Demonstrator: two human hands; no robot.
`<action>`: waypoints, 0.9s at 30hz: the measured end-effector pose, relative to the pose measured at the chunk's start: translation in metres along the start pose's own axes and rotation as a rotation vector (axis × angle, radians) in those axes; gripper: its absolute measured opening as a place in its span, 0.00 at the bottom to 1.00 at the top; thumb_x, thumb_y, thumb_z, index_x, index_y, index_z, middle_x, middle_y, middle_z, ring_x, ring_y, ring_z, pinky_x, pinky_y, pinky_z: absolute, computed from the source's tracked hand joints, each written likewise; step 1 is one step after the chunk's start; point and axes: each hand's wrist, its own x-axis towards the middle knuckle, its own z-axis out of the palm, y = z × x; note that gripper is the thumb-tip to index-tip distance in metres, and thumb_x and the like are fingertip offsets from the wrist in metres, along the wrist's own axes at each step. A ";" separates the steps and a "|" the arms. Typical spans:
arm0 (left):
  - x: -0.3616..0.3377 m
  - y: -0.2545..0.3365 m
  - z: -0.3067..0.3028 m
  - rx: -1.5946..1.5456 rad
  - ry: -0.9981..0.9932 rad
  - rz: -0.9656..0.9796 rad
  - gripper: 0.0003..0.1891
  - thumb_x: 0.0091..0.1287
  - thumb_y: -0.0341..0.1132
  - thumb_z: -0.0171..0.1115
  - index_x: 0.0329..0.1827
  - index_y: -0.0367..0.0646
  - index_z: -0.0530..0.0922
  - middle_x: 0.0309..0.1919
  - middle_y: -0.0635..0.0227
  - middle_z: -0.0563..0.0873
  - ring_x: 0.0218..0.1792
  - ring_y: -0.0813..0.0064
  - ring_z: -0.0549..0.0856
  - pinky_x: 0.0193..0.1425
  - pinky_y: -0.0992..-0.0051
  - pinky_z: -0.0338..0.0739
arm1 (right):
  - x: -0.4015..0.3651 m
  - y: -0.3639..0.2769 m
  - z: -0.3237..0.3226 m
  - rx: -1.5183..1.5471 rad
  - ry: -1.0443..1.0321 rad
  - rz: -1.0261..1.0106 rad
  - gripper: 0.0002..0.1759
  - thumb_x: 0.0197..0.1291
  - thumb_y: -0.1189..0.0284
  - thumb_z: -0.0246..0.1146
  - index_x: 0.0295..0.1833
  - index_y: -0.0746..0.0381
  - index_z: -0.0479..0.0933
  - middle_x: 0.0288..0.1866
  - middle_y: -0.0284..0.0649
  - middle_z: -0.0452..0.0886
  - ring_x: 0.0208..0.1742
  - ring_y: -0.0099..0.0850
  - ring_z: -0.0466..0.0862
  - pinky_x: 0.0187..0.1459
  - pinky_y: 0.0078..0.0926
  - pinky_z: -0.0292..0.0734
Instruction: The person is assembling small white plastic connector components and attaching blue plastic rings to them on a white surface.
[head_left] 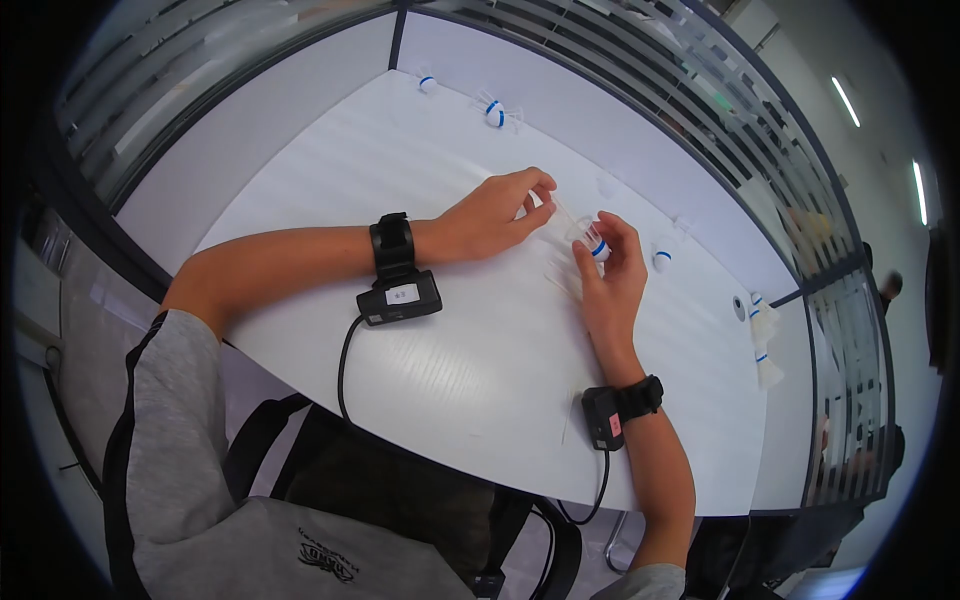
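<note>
My right hand [608, 276] holds a small white shuttlecock [588, 236] with a blue band, its cork end between fingers and thumb. My left hand [493, 214] reaches across from the left and pinches a thin white feather [556, 210] at the shuttlecock's skirt with thumb and forefinger. Both hands rest just above the white table [470, 340]. A few loose white feathers [557, 272] lie on the table under the hands.
More blue-banded shuttlecocks lie around: two at the far edge [494, 112] [427, 83], one right of my hands [661, 258], a stacked group at the right edge [765, 340]. Both wrists wear black strapped devices with cables. A glass partition runs behind the table.
</note>
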 end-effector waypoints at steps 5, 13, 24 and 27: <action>-0.001 0.004 -0.005 -0.013 -0.018 0.054 0.16 0.78 0.34 0.63 0.64 0.40 0.78 0.52 0.60 0.89 0.47 0.72 0.89 0.45 0.72 0.80 | 0.000 -0.004 0.001 0.079 -0.037 0.019 0.27 0.65 0.82 0.69 0.68 0.66 0.73 0.57 0.41 0.81 0.62 0.29 0.81 0.66 0.29 0.75; -0.002 0.007 -0.005 -0.057 0.019 0.155 0.14 0.77 0.30 0.63 0.64 0.41 0.78 0.54 0.63 0.89 0.45 0.75 0.89 0.45 0.74 0.80 | -0.001 -0.004 0.004 0.210 -0.168 0.105 0.34 0.62 0.81 0.72 0.73 0.67 0.68 0.57 0.42 0.81 0.56 0.27 0.84 0.57 0.25 0.81; -0.001 0.008 -0.008 -0.022 -0.046 0.137 0.14 0.78 0.35 0.64 0.64 0.45 0.80 0.49 0.68 0.92 0.44 0.76 0.91 0.43 0.75 0.79 | -0.002 -0.014 0.004 0.195 -0.260 0.124 0.39 0.65 0.75 0.76 0.76 0.63 0.64 0.54 0.40 0.83 0.52 0.25 0.86 0.53 0.23 0.83; 0.000 0.005 -0.003 0.002 0.020 0.244 0.14 0.77 0.34 0.65 0.62 0.45 0.79 0.45 0.64 0.93 0.37 0.74 0.90 0.37 0.75 0.80 | -0.002 -0.007 0.007 0.229 -0.255 0.109 0.39 0.65 0.75 0.76 0.77 0.63 0.64 0.53 0.39 0.83 0.51 0.24 0.86 0.51 0.23 0.82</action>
